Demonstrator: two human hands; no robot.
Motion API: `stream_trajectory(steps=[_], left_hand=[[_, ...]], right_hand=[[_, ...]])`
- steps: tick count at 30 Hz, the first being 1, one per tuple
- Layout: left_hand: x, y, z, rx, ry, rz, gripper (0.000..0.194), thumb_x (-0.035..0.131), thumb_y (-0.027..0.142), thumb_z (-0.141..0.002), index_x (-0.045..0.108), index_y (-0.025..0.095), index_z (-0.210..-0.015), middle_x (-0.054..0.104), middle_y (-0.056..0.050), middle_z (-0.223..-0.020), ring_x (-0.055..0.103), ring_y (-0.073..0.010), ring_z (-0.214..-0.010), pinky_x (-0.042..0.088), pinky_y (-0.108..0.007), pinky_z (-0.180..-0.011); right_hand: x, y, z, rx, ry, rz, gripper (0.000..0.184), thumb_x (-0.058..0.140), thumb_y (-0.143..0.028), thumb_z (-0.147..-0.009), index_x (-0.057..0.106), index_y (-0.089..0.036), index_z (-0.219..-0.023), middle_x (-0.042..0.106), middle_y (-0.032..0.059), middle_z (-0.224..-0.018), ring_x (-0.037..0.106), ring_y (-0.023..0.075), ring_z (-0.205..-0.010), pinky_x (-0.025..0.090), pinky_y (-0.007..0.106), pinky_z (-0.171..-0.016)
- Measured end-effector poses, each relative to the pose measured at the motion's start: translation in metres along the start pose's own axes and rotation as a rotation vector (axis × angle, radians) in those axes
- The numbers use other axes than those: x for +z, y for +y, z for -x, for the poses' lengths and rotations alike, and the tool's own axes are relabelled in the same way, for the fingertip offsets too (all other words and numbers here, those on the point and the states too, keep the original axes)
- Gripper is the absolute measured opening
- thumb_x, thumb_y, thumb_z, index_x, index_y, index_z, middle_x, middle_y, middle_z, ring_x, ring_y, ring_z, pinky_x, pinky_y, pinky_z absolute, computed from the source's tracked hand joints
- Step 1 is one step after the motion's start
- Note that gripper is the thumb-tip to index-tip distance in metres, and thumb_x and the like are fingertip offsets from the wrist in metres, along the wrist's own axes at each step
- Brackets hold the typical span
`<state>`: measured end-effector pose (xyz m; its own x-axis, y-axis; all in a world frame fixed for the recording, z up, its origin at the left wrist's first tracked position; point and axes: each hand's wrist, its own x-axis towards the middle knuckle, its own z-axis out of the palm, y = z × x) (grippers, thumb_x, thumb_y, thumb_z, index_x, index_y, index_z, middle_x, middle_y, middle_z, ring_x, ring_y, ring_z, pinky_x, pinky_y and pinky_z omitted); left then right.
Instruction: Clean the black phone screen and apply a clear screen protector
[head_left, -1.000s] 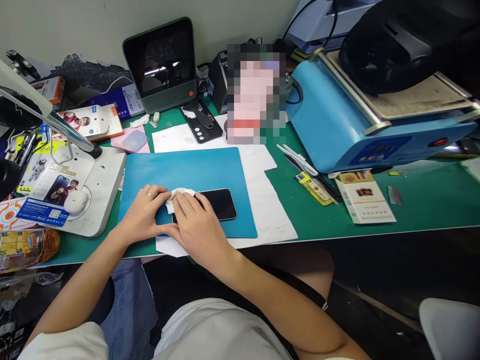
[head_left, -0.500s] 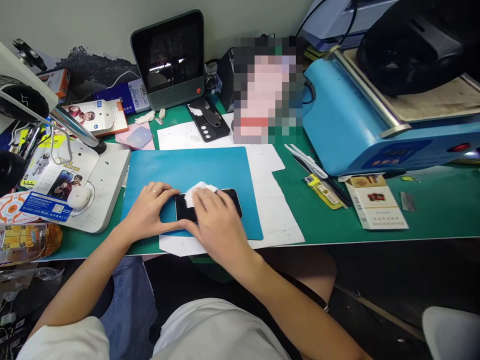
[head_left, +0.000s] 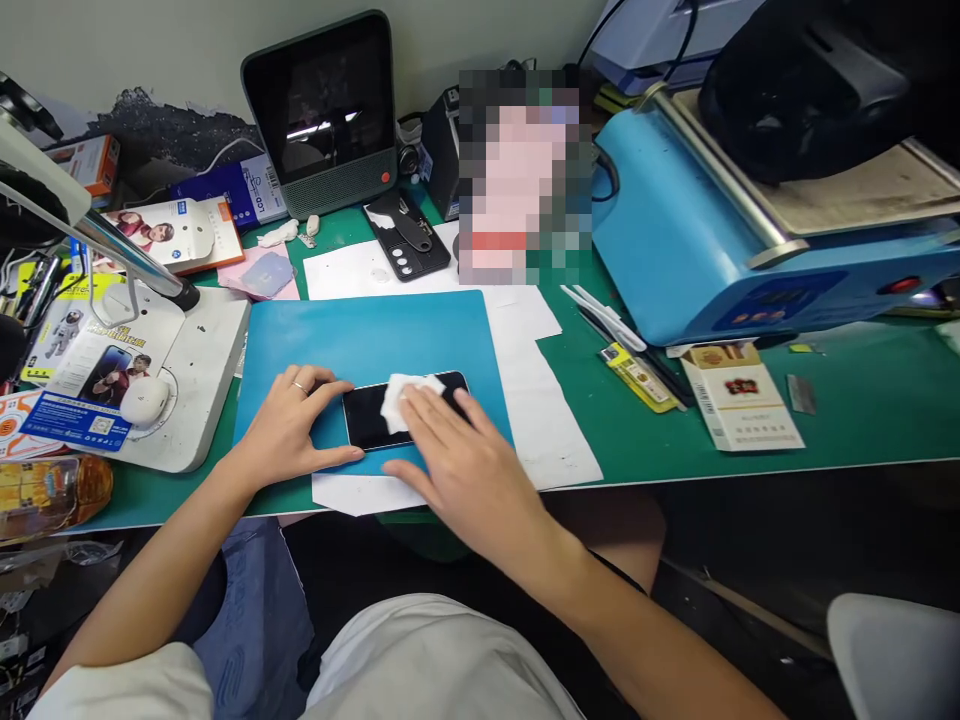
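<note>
A smartphone (head_left: pixel 365 418) with a black screen lies face up on a blue mat (head_left: pixel 367 335). My left hand (head_left: pixel 286 432) braces its left end, index finger at the upper corner and thumb at the lower one. Under the fingertips of my right hand (head_left: pixel 476 470) a crumpled white tissue (head_left: pixel 395 402) is pressed against the screen, a little right of its middle. The thumb of that hand sticks out below the phone's lower edge. Part of the screen is hidden by the tissue and fingers.
White paper (head_left: pixel 555 440) lies beneath the mat. A black phone case (head_left: pixel 420 255) sits behind it. To the right are tweezers (head_left: pixel 607 318), a cigarette pack (head_left: pixel 750 405) and a blue machine (head_left: pixel 660 240). A white stand base (head_left: pixel 202 400) and a display device (head_left: pixel 322 120) stand left and behind.
My right hand has slid the tissue rightward along the screen, uncovering more of its left part. My left hand stays at the phone's left end. The whole view has shifted slightly.
</note>
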<state>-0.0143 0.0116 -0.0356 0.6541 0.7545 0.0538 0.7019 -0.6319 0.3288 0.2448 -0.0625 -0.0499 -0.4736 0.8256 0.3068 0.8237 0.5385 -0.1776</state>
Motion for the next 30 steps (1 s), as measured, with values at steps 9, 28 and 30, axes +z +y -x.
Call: stream_trajectory(steps=[9, 28, 30], left_hand=[[0.002, -0.002, 0.001, -0.007, 0.006, 0.004, 0.070, 0.073, 0.067, -0.089, 0.060, 0.020, -0.140, 0.061, -0.015, -0.127, 0.056, -0.0321, -0.108, 0.048, -0.049, -0.097], [-0.001, -0.004, 0.000, 0.020, -0.003, -0.042, 0.074, 0.071, 0.068, -0.091, 0.060, 0.019, -0.145, 0.059, -0.015, -0.125, 0.055, -0.0321, -0.107, 0.048, -0.049, -0.096], [-0.001, -0.004, 0.000, 0.020, -0.004, -0.042, 0.074, 0.070, 0.068, -0.091, 0.060, 0.019, -0.146, 0.059, -0.015, -0.125, 0.055, -0.0321, -0.107, 0.048, -0.049, -0.097]], right_hand=[[0.018, -0.021, -0.025, -0.002, 0.000, -0.028, 0.074, 0.055, -0.055, -0.105, 0.057, 0.006, -0.147, 0.057, 0.0291, -0.154, 0.057, 0.0372, -0.145, 0.045, 0.051, -0.123], [-0.005, 0.017, 0.049, -0.006, -0.010, 0.030, 0.070, 0.053, -0.050, -0.107, 0.052, 0.002, -0.153, 0.055, 0.0240, -0.158, 0.057, 0.0338, -0.145, 0.051, 0.049, -0.117], [-0.005, 0.022, 0.054, -0.002, -0.003, 0.037, 0.071, 0.052, -0.051, -0.107, 0.049, 0.002, -0.154, 0.054, 0.0248, -0.159, 0.056, 0.0344, -0.146, 0.051, 0.049, -0.117]])
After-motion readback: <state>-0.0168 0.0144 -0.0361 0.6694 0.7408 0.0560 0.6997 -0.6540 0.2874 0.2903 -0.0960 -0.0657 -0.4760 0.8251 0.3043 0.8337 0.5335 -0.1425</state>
